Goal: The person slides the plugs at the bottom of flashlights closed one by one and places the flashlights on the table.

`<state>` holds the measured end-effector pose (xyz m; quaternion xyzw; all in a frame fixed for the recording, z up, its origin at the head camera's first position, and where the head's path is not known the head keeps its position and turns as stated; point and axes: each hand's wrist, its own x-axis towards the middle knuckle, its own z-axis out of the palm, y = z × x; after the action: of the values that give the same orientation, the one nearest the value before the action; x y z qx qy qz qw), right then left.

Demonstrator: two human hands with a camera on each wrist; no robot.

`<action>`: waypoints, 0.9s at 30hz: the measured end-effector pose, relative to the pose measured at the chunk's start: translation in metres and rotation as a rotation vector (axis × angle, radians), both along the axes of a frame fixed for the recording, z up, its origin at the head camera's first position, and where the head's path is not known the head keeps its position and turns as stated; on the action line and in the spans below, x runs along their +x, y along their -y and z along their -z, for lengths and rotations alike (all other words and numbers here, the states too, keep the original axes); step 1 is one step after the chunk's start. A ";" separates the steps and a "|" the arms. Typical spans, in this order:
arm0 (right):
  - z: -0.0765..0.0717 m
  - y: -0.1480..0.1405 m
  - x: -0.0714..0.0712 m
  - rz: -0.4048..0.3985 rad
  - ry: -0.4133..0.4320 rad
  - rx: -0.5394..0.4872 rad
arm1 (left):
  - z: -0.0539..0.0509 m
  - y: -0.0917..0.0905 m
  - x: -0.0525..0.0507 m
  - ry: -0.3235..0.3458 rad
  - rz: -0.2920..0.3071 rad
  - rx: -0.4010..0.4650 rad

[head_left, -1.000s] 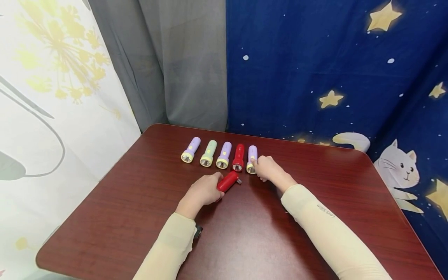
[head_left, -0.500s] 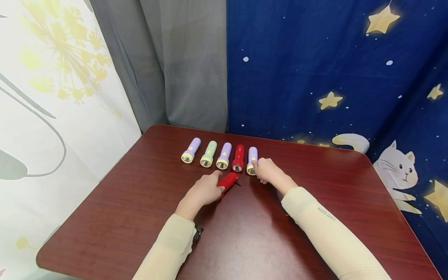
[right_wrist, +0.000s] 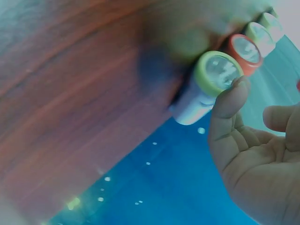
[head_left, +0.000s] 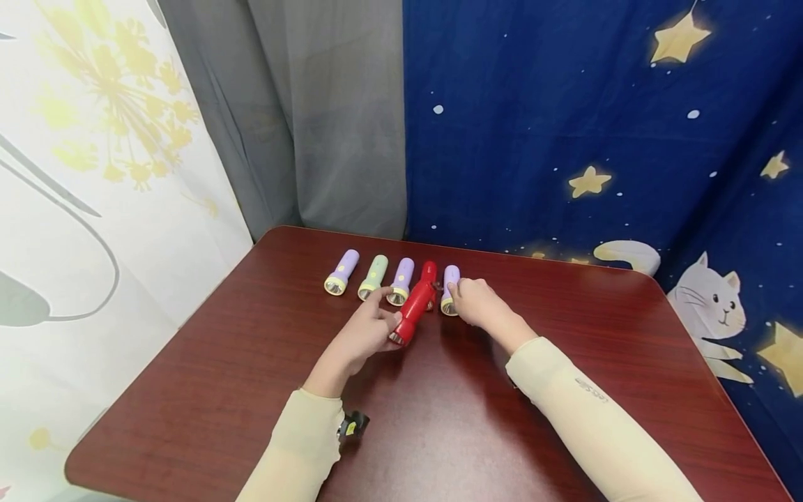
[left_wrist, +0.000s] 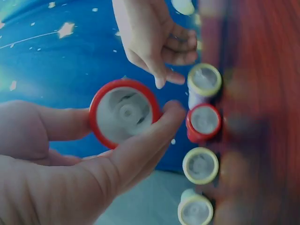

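My left hand (head_left: 364,331) grips a red flashlight (head_left: 410,310) between thumb and fingers, above the table. Its lens end faces back toward me, and in the left wrist view I look straight into the red-rimmed lens (left_wrist: 125,112). Behind it, partly covered, lies another red flashlight (head_left: 429,270) in a row. The right hand (head_left: 482,303) is at the rightmost purple flashlight (head_left: 451,275). In the right wrist view its index finger (right_wrist: 229,101) touches the yellow lens rim (right_wrist: 202,75), while the thumb (right_wrist: 279,117) stands apart.
Left of the red one in the row lie a purple flashlight (head_left: 406,268), a green flashlight (head_left: 378,268) and another purple flashlight (head_left: 346,265), lenses toward me. The brown table (head_left: 207,390) ends at curtains (head_left: 351,139) behind the row.
My left hand has raised the red flashlight and turned it, so its lens now shows and its far end overlaps the red flashlight in the row. The right hand has barely moved.
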<state>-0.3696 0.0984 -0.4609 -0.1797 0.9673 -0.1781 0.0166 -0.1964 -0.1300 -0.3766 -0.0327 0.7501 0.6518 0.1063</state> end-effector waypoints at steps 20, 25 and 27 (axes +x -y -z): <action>-0.139 0.025 0.117 -0.167 -0.010 -0.378 | -0.017 -0.006 0.003 -0.165 -0.162 0.003; -0.147 0.031 0.135 -0.230 0.009 -0.469 | -0.018 -0.012 0.004 -0.234 -0.183 -0.148; -0.148 0.033 0.140 -0.251 -0.016 -0.475 | -0.019 -0.015 0.006 -0.280 -0.198 -0.238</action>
<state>-0.2295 0.0657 -0.3127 -0.2985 0.8686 -0.3954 -0.0115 -0.1905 -0.1152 -0.3572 -0.0275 0.8225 0.5640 -0.0681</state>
